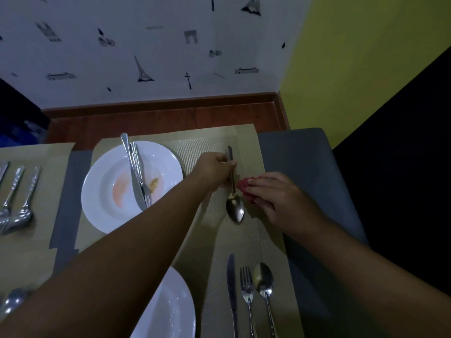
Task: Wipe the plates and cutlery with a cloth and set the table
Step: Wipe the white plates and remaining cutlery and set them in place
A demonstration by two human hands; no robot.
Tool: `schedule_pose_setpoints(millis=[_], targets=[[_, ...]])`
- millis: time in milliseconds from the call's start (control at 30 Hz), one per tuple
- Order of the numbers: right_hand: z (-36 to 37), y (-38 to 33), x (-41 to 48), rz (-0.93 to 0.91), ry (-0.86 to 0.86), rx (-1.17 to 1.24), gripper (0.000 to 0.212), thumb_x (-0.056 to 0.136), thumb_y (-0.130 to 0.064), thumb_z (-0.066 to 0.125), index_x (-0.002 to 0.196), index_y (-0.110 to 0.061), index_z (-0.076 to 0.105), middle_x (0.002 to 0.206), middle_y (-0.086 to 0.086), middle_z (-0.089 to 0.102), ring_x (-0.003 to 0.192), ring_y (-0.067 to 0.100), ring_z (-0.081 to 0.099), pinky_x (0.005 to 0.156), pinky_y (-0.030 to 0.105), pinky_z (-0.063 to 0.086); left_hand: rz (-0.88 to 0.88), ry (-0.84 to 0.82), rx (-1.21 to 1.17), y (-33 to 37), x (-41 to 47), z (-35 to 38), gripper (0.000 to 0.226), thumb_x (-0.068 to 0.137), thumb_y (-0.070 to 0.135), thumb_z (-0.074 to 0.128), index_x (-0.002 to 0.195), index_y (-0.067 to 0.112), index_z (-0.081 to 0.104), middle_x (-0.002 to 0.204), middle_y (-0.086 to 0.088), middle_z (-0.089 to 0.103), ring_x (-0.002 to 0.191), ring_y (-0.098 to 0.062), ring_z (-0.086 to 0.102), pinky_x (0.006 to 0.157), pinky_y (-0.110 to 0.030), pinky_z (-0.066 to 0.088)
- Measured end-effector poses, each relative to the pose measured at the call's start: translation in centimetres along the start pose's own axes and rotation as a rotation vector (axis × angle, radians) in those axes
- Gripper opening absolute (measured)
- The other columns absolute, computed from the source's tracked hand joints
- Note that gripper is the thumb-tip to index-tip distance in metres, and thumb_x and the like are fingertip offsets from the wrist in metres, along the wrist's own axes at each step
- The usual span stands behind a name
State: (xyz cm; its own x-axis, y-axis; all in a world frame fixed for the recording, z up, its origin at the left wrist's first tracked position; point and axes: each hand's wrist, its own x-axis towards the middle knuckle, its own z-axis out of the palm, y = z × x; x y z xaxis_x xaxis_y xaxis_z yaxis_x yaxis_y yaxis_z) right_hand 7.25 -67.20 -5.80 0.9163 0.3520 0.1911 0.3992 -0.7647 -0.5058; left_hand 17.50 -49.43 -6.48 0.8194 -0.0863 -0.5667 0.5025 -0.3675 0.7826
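Observation:
My left hand (214, 170) grips the handle of a steel spoon (234, 208), whose bowl points toward me over the far beige placemat (207, 142). My right hand (275, 198) holds a small red cloth (242, 186) right beside the spoon's neck. To the left on the same mat sits a white plate (107, 191) smeared with orange and crumbs, with a knife (133, 172) and fork (142, 184) lying across it. A clean white plate (175, 308) sits on the near mat, partly under my left forearm.
A knife (231, 293), fork (247, 293) and spoon (264, 286) lie side by side on the near mat's right. More cutlery (17, 206) lies on a mat at far left. A grey table edge (297, 162) runs along the right, with the patterned wall behind.

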Motion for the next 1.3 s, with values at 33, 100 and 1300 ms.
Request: schedule_pose_setpoints(millis=[33, 100, 1300], targets=[[0.0, 0.0, 0.0, -0.003, -0.003, -0.002, 0.034, 0.083, -0.007, 0.073, 0.116, -0.011, 0.07, 0.12, 0.002, 0.067, 0.116, 0.018, 0.053, 0.097, 0.028, 0.046, 0.042, 0.045, 0.028, -0.2, 0.2, 0.0, 0.026, 0.094, 0.015, 0.068, 0.117, 0.004, 0.07, 0.099, -0.014, 0.073, 0.086, -0.026, 0.073, 0.081, -0.044, 0.063], [0.1, -0.1, 0.0, -0.001, -0.015, -0.004, 0.034, 0.082, -0.006, 0.073, 0.116, -0.011, 0.07, 0.121, 0.002, 0.067, 0.116, 0.018, 0.053, 0.097, 0.03, 0.047, 0.088, 0.089, 0.086, -0.2, 0.6, 0.3, 0.031, 0.088, 0.015, 0.076, 0.116, 0.005, 0.072, 0.099, -0.013, 0.074, 0.083, -0.024, 0.074, 0.08, -0.044, 0.063], [7.5, -14.2, 11.0, -0.216, 0.007, -0.051, 0.036, 0.08, -0.002, 0.074, 0.115, -0.01, 0.072, 0.119, 0.0, 0.069, 0.11, 0.017, 0.055, 0.101, 0.022, 0.041, -0.006, 0.461, 0.132, -6.7, -0.3, -20.6, 0.013, 0.083, 0.024, 0.078, 0.083, 0.011, 0.081, 0.077, -0.005, 0.076, 0.075, -0.022, 0.073, 0.08, -0.036, 0.061]])
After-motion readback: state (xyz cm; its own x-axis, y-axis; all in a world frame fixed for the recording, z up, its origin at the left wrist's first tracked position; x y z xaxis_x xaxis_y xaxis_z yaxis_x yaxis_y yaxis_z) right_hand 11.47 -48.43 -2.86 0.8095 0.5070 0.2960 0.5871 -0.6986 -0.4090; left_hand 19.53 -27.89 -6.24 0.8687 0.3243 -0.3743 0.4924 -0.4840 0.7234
